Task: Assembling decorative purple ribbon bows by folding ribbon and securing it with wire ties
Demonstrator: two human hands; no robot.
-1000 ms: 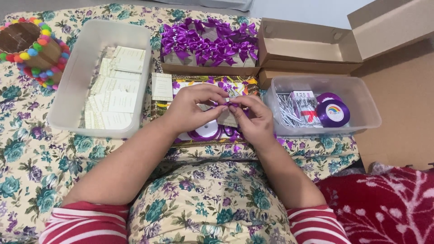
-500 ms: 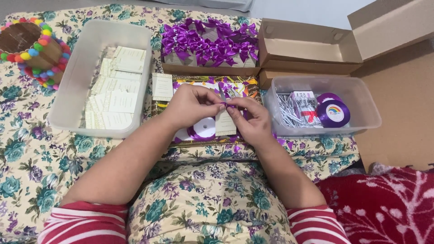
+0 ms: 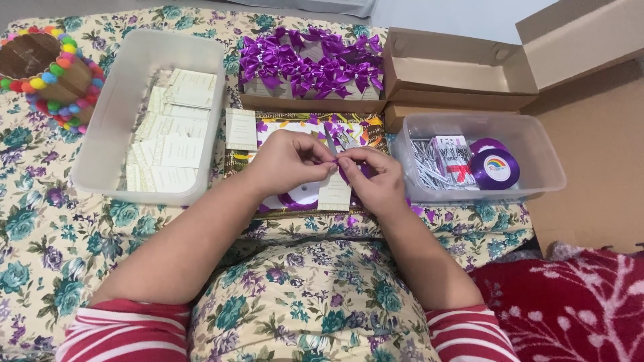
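Floral-print cloth (image 3: 40,255) covers the surface, edges cut off by the frame. Left hand (image 3: 288,161) and right hand (image 3: 376,177) meet fingertip to fingertip, both grips pinched together on a small piece of purple ribbon (image 3: 343,171); most of it is hidden behind the fingers, shape hard to make out. Directly under the grip: a cream card (image 3: 334,196) and a white ribbon spool (image 3: 298,196), partly covered by the left hand. Left of the grip, clear bin of cream cards (image 3: 168,134). Beyond it, tray of finished purple bows (image 3: 312,67). Right of it, clear tub (image 3: 537,154) with a purple ribbon roll (image 3: 495,169) and thin wire ties (image 3: 424,164), indistinct. Open cardboard box (image 3: 456,74) behind the tub.
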